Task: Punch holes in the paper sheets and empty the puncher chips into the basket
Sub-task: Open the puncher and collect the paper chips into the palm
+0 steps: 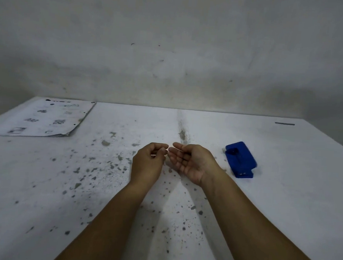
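Observation:
A blue hole puncher [240,159] lies on the white table to the right of my hands. A stack of printed paper sheets [45,118] rests at the table's far left corner, with punched holes along its right edge. My right hand [188,161] is held palm up and cupped over the middle of the table, fingers apart. My left hand [149,160] is beside it, fingertips pinched together close to the right palm; whether they hold a small chip is too small to tell. No basket is in view.
The white table [283,197] is speckled with grey chipped spots and has a seam running down its middle. A short dark strip [284,123] lies at the far right. A bare grey wall [171,49] stands behind the table.

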